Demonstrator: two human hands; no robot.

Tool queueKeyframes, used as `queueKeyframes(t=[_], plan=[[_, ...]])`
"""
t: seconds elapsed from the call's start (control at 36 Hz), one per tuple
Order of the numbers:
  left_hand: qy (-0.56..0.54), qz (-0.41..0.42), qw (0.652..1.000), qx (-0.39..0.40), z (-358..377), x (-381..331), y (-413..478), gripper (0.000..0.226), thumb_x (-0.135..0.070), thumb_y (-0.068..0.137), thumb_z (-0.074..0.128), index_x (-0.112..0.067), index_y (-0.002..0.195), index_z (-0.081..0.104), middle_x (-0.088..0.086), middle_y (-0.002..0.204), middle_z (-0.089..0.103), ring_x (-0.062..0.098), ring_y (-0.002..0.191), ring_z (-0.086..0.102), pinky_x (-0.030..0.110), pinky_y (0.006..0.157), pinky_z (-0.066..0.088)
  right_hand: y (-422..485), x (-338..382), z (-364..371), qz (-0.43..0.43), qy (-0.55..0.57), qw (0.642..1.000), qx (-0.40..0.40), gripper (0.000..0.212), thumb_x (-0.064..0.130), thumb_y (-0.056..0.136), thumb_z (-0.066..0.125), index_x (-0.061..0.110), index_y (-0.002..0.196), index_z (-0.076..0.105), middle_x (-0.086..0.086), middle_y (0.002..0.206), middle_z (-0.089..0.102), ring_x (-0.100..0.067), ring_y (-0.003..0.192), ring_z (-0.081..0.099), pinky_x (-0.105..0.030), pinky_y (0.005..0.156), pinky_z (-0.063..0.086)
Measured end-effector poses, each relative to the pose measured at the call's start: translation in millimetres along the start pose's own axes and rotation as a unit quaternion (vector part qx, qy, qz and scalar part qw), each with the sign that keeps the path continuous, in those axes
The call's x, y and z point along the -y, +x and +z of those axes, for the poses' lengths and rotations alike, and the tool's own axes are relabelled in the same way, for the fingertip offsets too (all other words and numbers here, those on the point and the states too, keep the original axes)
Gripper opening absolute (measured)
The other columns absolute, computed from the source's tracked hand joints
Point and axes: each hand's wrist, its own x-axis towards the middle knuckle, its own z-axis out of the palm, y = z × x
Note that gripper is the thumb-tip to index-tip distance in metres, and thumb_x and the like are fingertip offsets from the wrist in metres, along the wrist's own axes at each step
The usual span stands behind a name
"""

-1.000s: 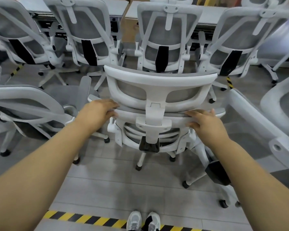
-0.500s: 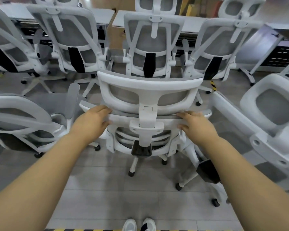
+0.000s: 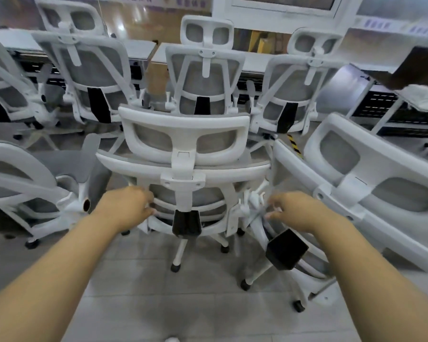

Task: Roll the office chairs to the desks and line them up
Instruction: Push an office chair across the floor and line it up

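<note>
A white office chair [image 3: 183, 170] with grey mesh stands right in front of me, back towards me, its headrest [image 3: 184, 124] on top. My left hand [image 3: 126, 206] is low on the left side of the backrest, fingers curled on the lower frame. My right hand [image 3: 294, 208] is at the chair's right side, fingers apart, next to the armrest bracket [image 3: 251, 206]; contact is blurred. Behind the chair, three similar chairs [image 3: 203, 77] stand in a row against the white desks [image 3: 256, 61].
Another chair [image 3: 22, 174] sits close on the left, and a tilted one [image 3: 356, 169] crowds the right, its black block [image 3: 286, 253] and wheels beside my right arm. Yellow-black floor tape [image 3: 293, 144] shows between chairs. Grey tiled floor lies beneath me.
Both hands have dropped from the backrest's top rail to its lower sides. The chair and I have moved forward, closer to the row at the desks.
</note>
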Motion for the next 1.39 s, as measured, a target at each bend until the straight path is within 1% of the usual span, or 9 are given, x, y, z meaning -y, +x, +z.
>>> queueKeyframes(t=[0.08,0.22,0.33,0.5,0.64,0.83,0.94,1.22,1.39], plan=[[-0.004,-0.004,1.0,0.008,1.9,-31.9,-8.3,0.025,-0.045,0.089,0.05,-0.029,0.106,0.06,-0.003,0.109,0.06,0.019,0.099,0.058,0.035,0.077,0.05,-23.2,-23.2,4.4,-0.007,0.012,0.999,0.037,0.033,0.048,0.086,0.059,0.024,0.109,0.056,0.002,0.105,0.058,-0.019,0.095,0.053,-0.032,0.078,0.042],[-0.01,0.031,0.999,0.013,-0.4,-95.4,-11.3,0.024,-0.048,0.089,0.05,-0.031,0.104,0.06,-0.006,0.106,0.061,0.017,0.095,0.057,0.035,0.077,0.05,-59.0,-64.4,8.8,0.013,-0.002,0.999,0.049,0.045,0.049,0.088,0.056,0.018,0.12,0.055,-0.005,0.121,0.059,-0.023,0.108,0.054,-0.039,0.093,0.045],[-0.004,0.07,0.998,-0.002,-8.3,-145.2,-3.9,0.023,-0.047,0.09,0.049,-0.03,0.102,0.058,-0.005,0.107,0.061,0.019,0.097,0.057,0.031,0.07,0.046,-85.3,-98.6,10.3,0.046,0.026,0.999,-0.006,0.05,0.052,0.088,0.055,0.026,0.13,0.048,0.003,0.129,0.055,-0.019,0.116,0.051,-0.032,0.09,0.043],[-0.013,0.119,0.993,-0.017,-25.3,-212.7,17.4,0.025,-0.042,0.089,0.049,-0.026,0.104,0.062,-0.002,0.109,0.062,0.02,0.094,0.059,0.033,0.073,0.051,-109.6,-145.4,14.9,0.106,0.02,0.985,-0.138,0.041,0.048,0.09,0.052,0.025,0.124,0.051,0.001,0.125,0.055,-0.022,0.113,0.051,-0.037,0.086,0.048],[-0.036,0.159,0.985,-0.047,-39.6,-251.9,53.3,0.038,-0.039,0.091,0.05,-0.029,0.128,0.05,-0.003,0.129,0.05,0.021,0.114,0.051,0.033,0.08,0.046,-109.2,-179.3,22.9,0.124,0.01,0.97,-0.208,0.046,0.046,0.086,0.058,0.024,0.126,0.05,0.0,0.124,0.049,-0.022,0.113,0.047,-0.038,0.083,0.049],[-0.064,0.204,0.973,-0.091,-50.0,-290.7,110.3,0.055,-0.03,0.09,0.057,-0.026,0.141,0.036,-0.004,0.142,0.036,0.019,0.13,0.034,0.035,0.097,0.041,-97.9,-215.3,27.4,0.143,0.034,0.974,-0.171,0.049,0.047,0.087,0.056,0.033,0.133,0.045,0.005,0.135,0.045,-0.02,0.122,0.044,-0.038,0.092,0.046],[-0.078,0.237,0.964,-0.087,-51.2,-312.0,143.6,0.056,-0.03,0.087,0.062,-0.025,0.139,0.04,-0.001,0.146,0.034,0.021,0.136,0.025,0.034,0.107,0.029,-93.4,-228.8,26.3,0.138,0.067,0.976,-0.157,0.05,0.048,0.084,0.06,0.037,0.131,0.047,0.011,0.135,0.044,-0.014,0.124,0.04,-0.038,0.094,0.046],[-0.146,0.316,0.931,-0.107,-50.9,-354.7,187.7,0.04,-0.036,0.079,0.064,-0.014,0.111,0.068,0.009,0.116,0.064,0.03,0.109,0.057,0.036,0.081,0.047,-88.0,-268.8,20.2,0.206,0.126,0.952,-0.19,0.044,0.042,0.082,0.066,0.034,0.124,0.058,0.009,0.129,0.051,-0.019,0.121,0.045,-0.035,0.09,0.043],[-0.175,0.304,0.93,-0.111,-45.6,-396.1,208.3,0.043,-0.029,0.082,0.07,-0.016,0.122,0.062,0.006,0.129,0.057,0.028,0.123,0.045,0.035,0.1,0.037,-76.8,-312.2,13.4,0.23,0.15,0.938,-0.21,0.041,0.033,0.083,0.067,0.027,0.123,0.06,0.003,0.128,0.053,-0.023,0.118,0.046,-0.035,0.092,0.043]])
